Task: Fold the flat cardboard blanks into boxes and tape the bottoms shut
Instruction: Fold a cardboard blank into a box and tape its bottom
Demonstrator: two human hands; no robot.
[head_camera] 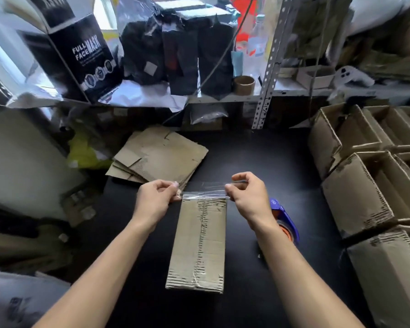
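A folded cardboard box (198,242) lies bottom-up in the middle of the black worktop (270,166); the left hand (155,197) and right hand (246,195) each pinch one end of a clear tape strip (206,195) stretched across its far edge; flat blanks (161,155) lie beyond; a blue tape dispenser (285,221) sits just right; finished boxes (365,185) stand farther right.

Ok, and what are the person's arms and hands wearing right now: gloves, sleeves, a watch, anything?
Nothing visible. The left hand and right hand are bare, with no gloves, rings or tape on the fingers that I can make out. Both forearms are uncovered as far as the frame's bottom edge: no sleeves, watch or wristband in view.
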